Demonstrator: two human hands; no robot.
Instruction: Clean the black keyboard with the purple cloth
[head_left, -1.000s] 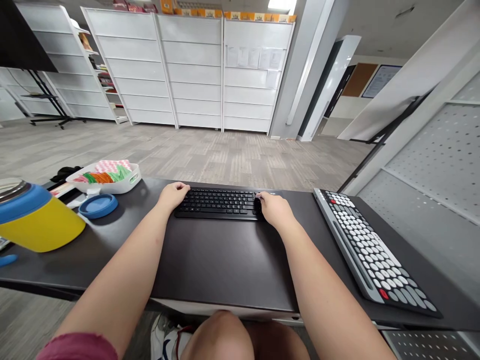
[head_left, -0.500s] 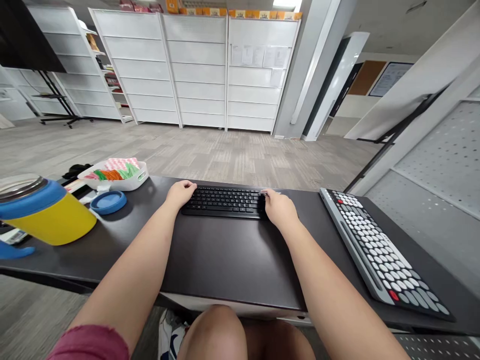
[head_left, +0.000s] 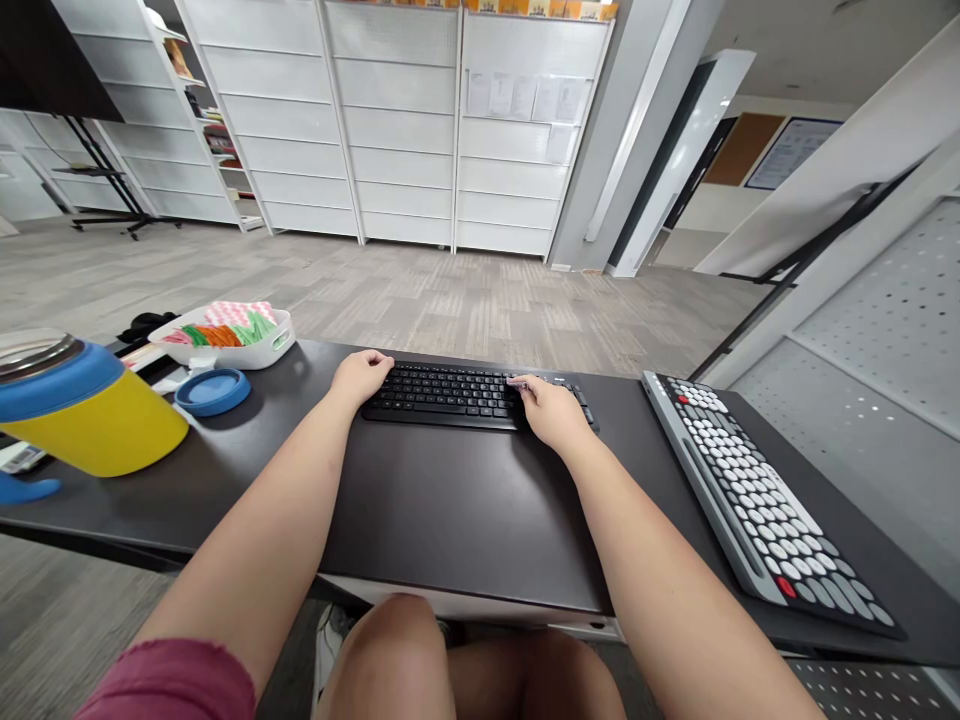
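Black keyboard (head_left: 450, 393) flat on desk (head_left: 450, 520), left of grey keyboard (head_left: 750, 490). Left hand (head_left: 361, 375) curled at far end, grip unclear; right hand (head_left: 551, 412) on near-end keys, fingers loosely bent. Hands-on-keys step, by look; next wants light touch.

I have both arms stretched straight ahead, bare from the elbow down. My left forearm (head_left: 277, 510) runs up and rightward to the left hand (head_left: 361, 374), which lies palm down, knuckles up, fingers loosely curled under. My right forearm (head_left: 637, 560) angles up and leftward to the right hand (head_left: 553, 410), also palm down, its fingers reaching forward and slightly left, lightly spread. Both wrists sit low and straight. Neither hand is clenched round anything. A maroon sleeve (head_left: 172, 685) covers my left upper arm, and my bare knees (head_left: 397, 655) show below, between the arms.
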